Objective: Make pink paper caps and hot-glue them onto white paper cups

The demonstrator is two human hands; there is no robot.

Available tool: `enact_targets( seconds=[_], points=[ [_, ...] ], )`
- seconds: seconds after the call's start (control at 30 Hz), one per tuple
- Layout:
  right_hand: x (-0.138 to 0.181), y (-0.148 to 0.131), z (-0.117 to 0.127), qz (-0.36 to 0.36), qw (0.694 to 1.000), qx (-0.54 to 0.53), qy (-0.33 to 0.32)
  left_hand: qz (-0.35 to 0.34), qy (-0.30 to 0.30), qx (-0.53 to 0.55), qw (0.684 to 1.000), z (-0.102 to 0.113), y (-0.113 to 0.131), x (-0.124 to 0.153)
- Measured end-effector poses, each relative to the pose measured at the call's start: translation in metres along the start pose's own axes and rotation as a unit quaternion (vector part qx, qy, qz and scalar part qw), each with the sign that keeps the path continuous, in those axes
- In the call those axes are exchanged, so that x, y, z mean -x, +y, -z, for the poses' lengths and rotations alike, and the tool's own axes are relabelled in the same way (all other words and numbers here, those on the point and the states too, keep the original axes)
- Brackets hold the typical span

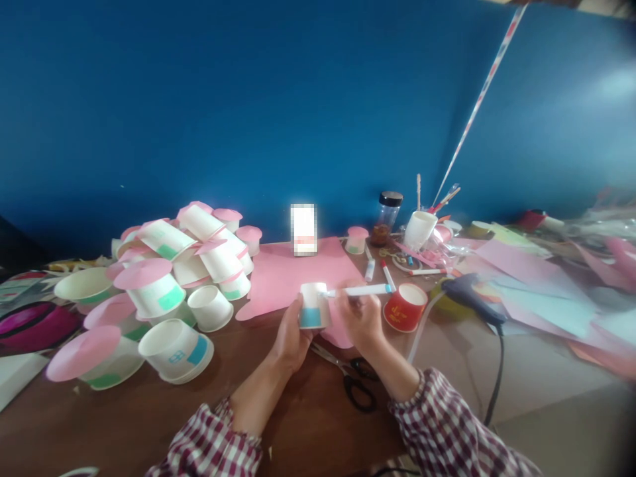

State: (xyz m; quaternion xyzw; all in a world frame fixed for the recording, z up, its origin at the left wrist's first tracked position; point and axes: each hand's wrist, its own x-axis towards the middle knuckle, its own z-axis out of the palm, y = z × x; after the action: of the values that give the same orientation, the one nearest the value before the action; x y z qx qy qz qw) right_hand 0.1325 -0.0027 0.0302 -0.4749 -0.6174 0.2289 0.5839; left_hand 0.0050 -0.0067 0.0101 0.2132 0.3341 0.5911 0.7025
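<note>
Holding a small paper cup [313,306] with a blue patch low on its side, the left hand [292,338] has its fingers closed around the cup's wall from the left and below. The cup is lifted a little above the brown surface [308,424], over the near edge of a pink paper sheet [293,271]. The right hand [362,321] is clamped on a white marker [360,290], which lies nearly level. Its left tip meets the upper part of the cup and its blue end points right. Both wrists come out of checked sleeves [447,424], and the two hands are close together with only the cup between them. Just below the right hand, black-handled scissors [355,381] lie on the surface. A red cup [405,308] stands just to the right of that hand, mouth up. Beyond the red cup lies a dark glue gun [470,295], its cord running toward the near edge. Two more pens [378,270] lie behind the marker, beside a little cup with a pink lid [356,240]. Farther back stand a glass jar [386,218] with a black lid and a white mug [420,228] holding sticks. To the left, well apart from the hands, is a heap of white cups [189,265], many with pink paper discs and green or blue patches. Loose pink and pale sheets [536,285] cover the right side, and a blue wall [298,99] rises behind everything.
</note>
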Motion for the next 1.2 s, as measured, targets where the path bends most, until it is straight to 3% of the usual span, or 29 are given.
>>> enact_targets(
  seconds=[1.2],
  points=[
    [-0.0013,-0.0072,-0.0003,-0.026,1.000,-0.009,0.004,-0.005,-0.014,0.016,1.000,0.0015,0.0014,-0.0011]
  ],
)
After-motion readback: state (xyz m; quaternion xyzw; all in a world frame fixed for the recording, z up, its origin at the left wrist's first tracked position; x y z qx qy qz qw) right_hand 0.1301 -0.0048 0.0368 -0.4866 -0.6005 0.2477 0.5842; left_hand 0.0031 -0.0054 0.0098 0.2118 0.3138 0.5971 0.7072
